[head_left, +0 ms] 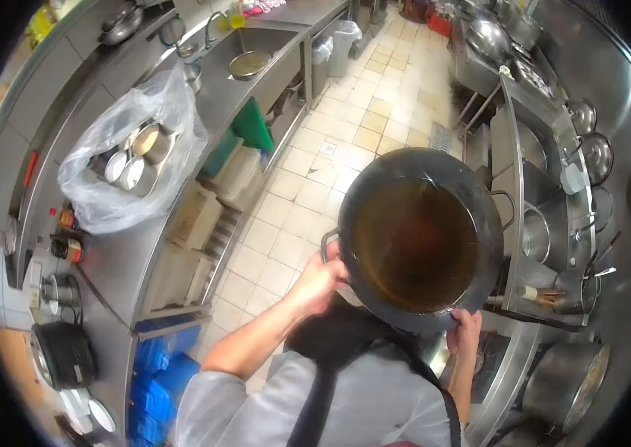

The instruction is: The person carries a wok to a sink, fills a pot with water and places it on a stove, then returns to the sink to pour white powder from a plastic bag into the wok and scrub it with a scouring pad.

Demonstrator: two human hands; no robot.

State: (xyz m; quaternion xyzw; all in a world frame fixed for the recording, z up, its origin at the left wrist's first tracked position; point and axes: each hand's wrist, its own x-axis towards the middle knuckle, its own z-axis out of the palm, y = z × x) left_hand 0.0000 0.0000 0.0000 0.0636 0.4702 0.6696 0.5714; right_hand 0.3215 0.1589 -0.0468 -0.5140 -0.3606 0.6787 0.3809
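Currently, the wok (pixel 420 162) is a round, deep pan of dark, dull metal with two loop handles; it contains a glossy brown liquid (pixel 414 246). It is held in the air over the pale tiled floor (pixel 345 134), beside the front edge of the steel range (pixel 524 216). The near rim is partly hidden by the hands, and the liquid's depth cannot be determined. The left hand (pixel 323 279) is closed around the left handle. The right hand (pixel 464 328) clamps the near rim, fingers curled over it. A crinkled clear plastic bag (pixel 99 179) lies on the left counter (pixel 122 261).
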